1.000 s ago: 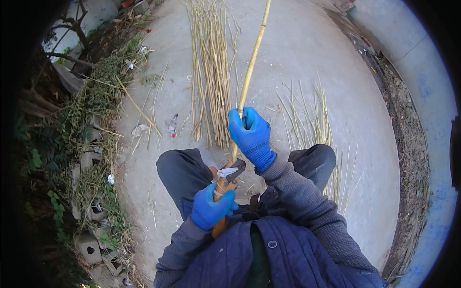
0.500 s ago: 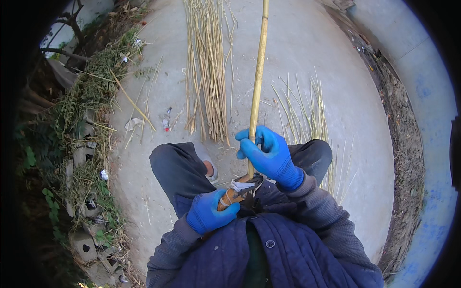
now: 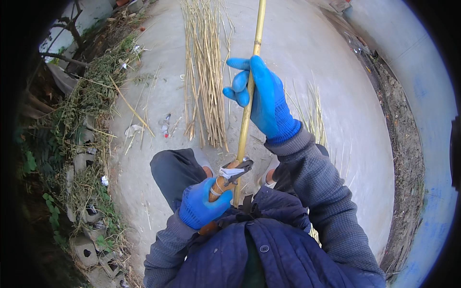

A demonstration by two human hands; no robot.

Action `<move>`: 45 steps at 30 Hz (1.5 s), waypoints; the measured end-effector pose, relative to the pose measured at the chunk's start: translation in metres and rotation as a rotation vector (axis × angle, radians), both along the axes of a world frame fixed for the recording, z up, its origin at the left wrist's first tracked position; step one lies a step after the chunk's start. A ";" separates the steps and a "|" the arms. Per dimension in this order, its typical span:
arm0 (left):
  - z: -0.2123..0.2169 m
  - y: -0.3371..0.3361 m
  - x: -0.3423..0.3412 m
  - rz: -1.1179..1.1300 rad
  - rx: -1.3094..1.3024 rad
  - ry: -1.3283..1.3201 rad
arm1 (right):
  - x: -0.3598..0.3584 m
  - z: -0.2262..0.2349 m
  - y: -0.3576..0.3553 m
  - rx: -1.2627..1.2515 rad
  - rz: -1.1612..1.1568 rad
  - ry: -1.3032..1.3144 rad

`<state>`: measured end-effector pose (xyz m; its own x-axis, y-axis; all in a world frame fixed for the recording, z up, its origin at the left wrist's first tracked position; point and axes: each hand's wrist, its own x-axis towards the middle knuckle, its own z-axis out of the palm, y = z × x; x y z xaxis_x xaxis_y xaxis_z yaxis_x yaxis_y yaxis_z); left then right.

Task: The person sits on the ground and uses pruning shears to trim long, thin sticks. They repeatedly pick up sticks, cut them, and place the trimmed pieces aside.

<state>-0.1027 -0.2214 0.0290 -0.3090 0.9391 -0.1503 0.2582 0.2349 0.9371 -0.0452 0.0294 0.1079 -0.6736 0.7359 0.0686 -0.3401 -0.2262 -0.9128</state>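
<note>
My left hand (image 3: 200, 204), in a blue work glove, is closed round the wooden handle of a tool (image 3: 219, 189). White wrapping and a dark metal head show at its upper end, and the blade's exact shape is unclear. A long yellow cane (image 3: 244, 126) passes against the tool's head, with its lower end near my lap. My right hand (image 3: 263, 98), also gloved in blue, wraps the cane higher up, with the forefinger and thumb partly stretched. The cane's far end runs out of the picture at the top.
A bundle of thin dry stalks (image 3: 206, 77) lies ahead on the concrete floor (image 3: 158, 103). Paler thin strips (image 3: 317, 113) lie by my right knee. Weeds and hollow blocks (image 3: 85, 249) line the left edge. A pale blue wall (image 3: 422, 86) bounds the right.
My right hand has slid up and away along the cane. The cane's lower end now shows below the tool, near my lap. My left hand has shifted slightly left with the tool.
</note>
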 end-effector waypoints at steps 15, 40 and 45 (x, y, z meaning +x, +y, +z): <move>0.052 0.119 -0.028 -0.092 0.065 -0.331 | 0.073 -0.004 0.033 0.479 -0.315 -0.369; 0.067 0.272 0.053 -0.095 0.157 -0.624 | 0.343 -0.139 -0.111 0.787 -0.409 -0.825; 0.068 0.292 0.051 -0.127 0.162 -0.636 | 0.406 -0.147 -0.179 0.770 -0.265 -0.961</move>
<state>-0.0522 0.0703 0.0972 -0.0926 0.9883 -0.1210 -0.3404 0.0827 0.9367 0.3607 -0.1498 -0.0394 -0.5279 0.8429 0.1041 0.5800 0.4474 -0.6807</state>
